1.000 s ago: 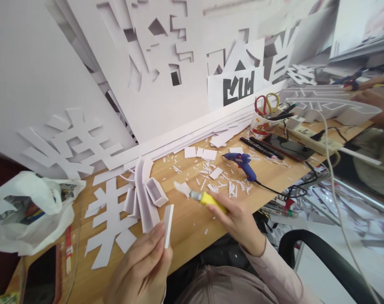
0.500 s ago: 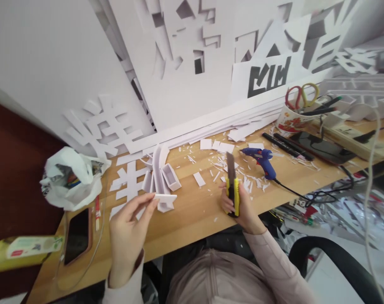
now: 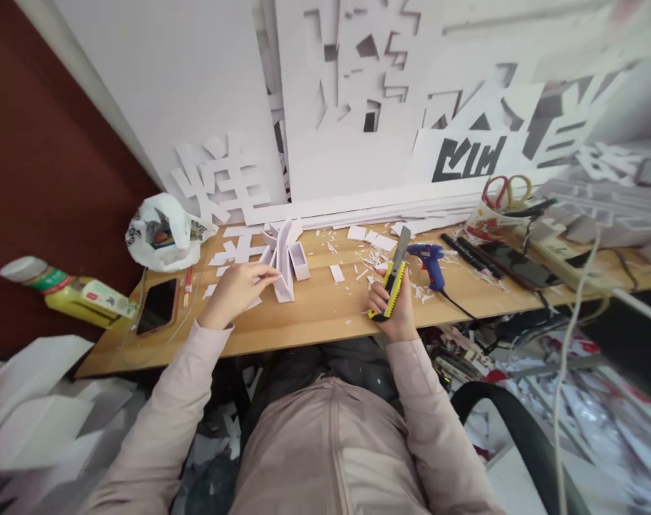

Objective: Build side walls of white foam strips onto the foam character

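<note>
My left hand (image 3: 238, 292) is closed in a pinch beside a standing white foam-board letter (image 3: 284, 268). A sliver of white piece (image 3: 279, 275) shows at its fingertips; the rest blends into the letter behind. My right hand (image 3: 393, 304) is wrapped around a yellow and black utility knife (image 3: 393, 282). The knife's blade is out and points up and away. To the right of the knife lies a blue glue gun (image 3: 430, 263) with a black cord. A flat white cut-out character (image 3: 242, 248) lies left of the standing letter, partly hidden.
White scraps (image 3: 376, 239) litter the desk (image 3: 315, 315). At left are a phone (image 3: 157, 307), a yellow bottle (image 3: 71, 293) and a white plastic bag (image 3: 162, 236). Markers (image 3: 470, 256), a cup (image 3: 483, 223) with scissors and a dark device (image 3: 521, 263) stand right. White boards (image 3: 347, 168) lean behind.
The view has shifted back and to the left. My left hand has turned and come closer to the standing letter, still pinching. The knife in my right hand is tilted further right.
</note>
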The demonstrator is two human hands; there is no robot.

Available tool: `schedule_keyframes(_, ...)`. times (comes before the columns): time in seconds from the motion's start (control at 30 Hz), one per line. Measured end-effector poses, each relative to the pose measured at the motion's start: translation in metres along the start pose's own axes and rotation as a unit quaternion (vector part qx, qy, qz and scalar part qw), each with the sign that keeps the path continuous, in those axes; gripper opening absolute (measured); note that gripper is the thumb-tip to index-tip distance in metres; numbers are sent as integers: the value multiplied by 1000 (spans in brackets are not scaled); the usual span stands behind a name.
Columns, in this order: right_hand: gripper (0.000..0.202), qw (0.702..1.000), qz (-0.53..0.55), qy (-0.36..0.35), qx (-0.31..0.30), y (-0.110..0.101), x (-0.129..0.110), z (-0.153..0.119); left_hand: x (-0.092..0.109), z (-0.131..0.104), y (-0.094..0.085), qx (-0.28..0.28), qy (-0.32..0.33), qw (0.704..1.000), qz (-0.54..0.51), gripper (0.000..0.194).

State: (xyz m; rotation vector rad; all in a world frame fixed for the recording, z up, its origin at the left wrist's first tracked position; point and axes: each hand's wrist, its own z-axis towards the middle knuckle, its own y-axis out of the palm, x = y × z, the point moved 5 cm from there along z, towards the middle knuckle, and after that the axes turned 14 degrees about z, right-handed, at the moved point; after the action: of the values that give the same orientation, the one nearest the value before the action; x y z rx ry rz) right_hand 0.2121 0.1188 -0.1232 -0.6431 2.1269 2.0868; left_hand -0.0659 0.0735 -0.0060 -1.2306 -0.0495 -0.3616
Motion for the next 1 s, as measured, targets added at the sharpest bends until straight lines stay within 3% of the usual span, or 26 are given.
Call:
schedule_keyframes(0.33,39,998,-15,18,-55,0,0,1,-7,3,9,14,-12,1000,-9,14)
schedule_keyframes(1.0,37,997,22,33,-64,-7,0,4,-8,7,7,-15,-6,1000,-23,15)
